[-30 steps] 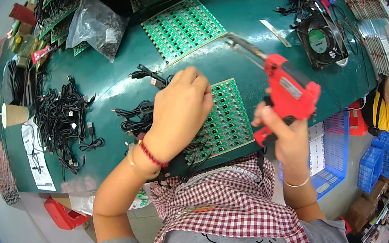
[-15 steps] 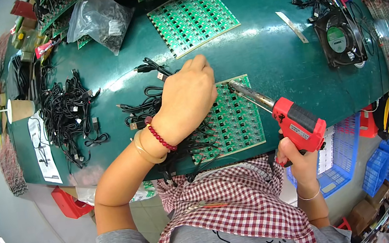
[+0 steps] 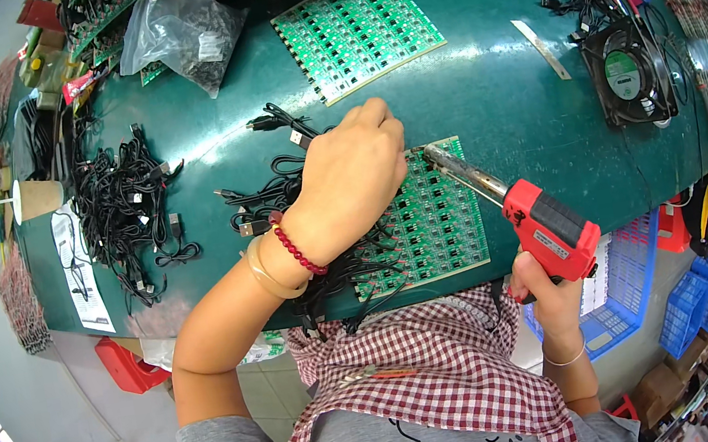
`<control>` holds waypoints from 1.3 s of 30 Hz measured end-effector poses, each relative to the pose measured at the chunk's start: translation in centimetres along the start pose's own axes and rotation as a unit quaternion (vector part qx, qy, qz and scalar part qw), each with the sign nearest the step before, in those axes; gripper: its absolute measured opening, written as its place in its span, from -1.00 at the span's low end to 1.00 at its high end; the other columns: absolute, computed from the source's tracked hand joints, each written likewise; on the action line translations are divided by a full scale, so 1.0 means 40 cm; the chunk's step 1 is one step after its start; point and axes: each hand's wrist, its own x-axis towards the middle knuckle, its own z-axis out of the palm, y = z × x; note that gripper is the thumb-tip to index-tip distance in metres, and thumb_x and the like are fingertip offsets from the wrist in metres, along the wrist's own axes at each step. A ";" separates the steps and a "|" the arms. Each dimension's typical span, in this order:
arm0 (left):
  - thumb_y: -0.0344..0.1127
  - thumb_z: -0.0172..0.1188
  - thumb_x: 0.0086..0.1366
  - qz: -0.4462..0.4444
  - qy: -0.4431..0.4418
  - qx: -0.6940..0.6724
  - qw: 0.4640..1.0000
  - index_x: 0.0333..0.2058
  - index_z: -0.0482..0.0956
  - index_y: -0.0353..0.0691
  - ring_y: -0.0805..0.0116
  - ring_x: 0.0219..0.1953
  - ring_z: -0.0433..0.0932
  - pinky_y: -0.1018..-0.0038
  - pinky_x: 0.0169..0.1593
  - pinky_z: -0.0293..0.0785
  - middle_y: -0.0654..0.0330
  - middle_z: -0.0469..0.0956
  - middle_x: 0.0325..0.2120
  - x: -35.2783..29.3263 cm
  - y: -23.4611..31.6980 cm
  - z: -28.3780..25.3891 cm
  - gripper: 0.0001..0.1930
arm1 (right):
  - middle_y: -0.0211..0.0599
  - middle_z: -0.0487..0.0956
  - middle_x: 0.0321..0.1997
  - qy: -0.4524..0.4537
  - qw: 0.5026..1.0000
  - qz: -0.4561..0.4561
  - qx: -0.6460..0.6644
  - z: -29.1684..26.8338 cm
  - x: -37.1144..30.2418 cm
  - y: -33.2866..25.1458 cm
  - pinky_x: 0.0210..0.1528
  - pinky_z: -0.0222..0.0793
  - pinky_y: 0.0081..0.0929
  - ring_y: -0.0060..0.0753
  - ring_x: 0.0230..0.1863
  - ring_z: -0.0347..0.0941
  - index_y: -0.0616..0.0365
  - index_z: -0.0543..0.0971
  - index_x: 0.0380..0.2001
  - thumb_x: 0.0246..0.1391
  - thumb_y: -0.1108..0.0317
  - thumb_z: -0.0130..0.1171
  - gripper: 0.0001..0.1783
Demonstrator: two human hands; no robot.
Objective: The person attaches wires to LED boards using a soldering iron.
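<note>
In my right hand [image 3: 548,295] is a red and black soldering gun [image 3: 551,228], my fingers wrapped around its handle. Its metal tip reaches the far edge of a green circuit board panel [image 3: 445,222] lying on the table in front of me. My left hand [image 3: 354,176] is closed above the panel's far left part, close to the tip. Whatever its fingertips pinch is hidden behind the hand. Black USB cables [image 3: 282,172] lie to its left, and more cables [image 3: 327,288] with thin red wire ends rest over the panel's left side.
Another green panel [image 3: 359,32] lies farther back, beside a clear plastic bag [image 3: 181,35]. A heap of black cables [image 3: 130,207] is at the left, near a paper cup [image 3: 37,199]. To the right are a metal ruler [image 3: 540,50] and a black fan [image 3: 626,74].
My left hand has shifted slightly right. The soldering gun keeps its tip at the panel's far edge, and the whole view has moved a little.
</note>
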 end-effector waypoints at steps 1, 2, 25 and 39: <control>-0.46 0.14 0.03 -0.001 0.000 0.000 1.000 -0.51 0.47 -0.26 0.16 -0.36 0.51 0.28 -0.39 0.44 0.18 0.43 -0.43 0.000 -0.001 0.001 -0.96 | -0.37 0.41 -0.70 -0.001 1.000 0.001 0.000 0.000 0.000 -0.001 -0.60 0.24 -0.60 -0.58 -0.70 0.30 0.28 0.45 -0.41 0.11 0.47 0.09 -0.91; -0.46 0.14 0.03 0.001 0.002 0.005 1.000 -0.51 0.47 -0.26 0.16 -0.36 0.51 0.28 -0.39 0.44 0.18 0.43 -0.43 0.001 -0.002 0.003 -0.96 | -0.37 0.41 -0.70 -0.002 1.000 -0.001 -0.004 -0.001 0.000 -0.001 -0.60 0.24 -0.60 -0.58 -0.70 0.31 0.26 0.45 -0.48 0.12 0.47 0.09 -0.88; -0.45 0.16 0.06 0.008 -0.034 -0.052 0.998 -0.50 0.50 -0.27 0.10 -0.35 0.51 0.26 -0.30 0.44 0.13 0.44 -0.38 0.011 -0.022 -0.004 -0.96 | -0.36 0.38 -0.68 0.009 0.999 -0.023 0.024 -0.014 -0.029 0.015 -0.60 0.18 -0.59 -0.57 -0.71 0.25 0.42 0.39 -0.10 0.13 0.49 0.08 -0.71; -0.35 0.15 0.14 0.021 -0.122 -0.072 0.990 -0.45 0.54 -0.22 0.05 -0.38 0.51 0.24 -0.30 0.43 0.10 0.47 -0.51 0.035 -0.044 -0.011 -0.92 | -0.35 0.38 -0.67 0.009 0.999 0.000 0.037 -0.023 -0.042 0.026 -0.59 0.21 -0.57 -0.57 -0.69 0.25 0.36 0.38 -0.14 0.15 0.46 0.07 -0.76</control>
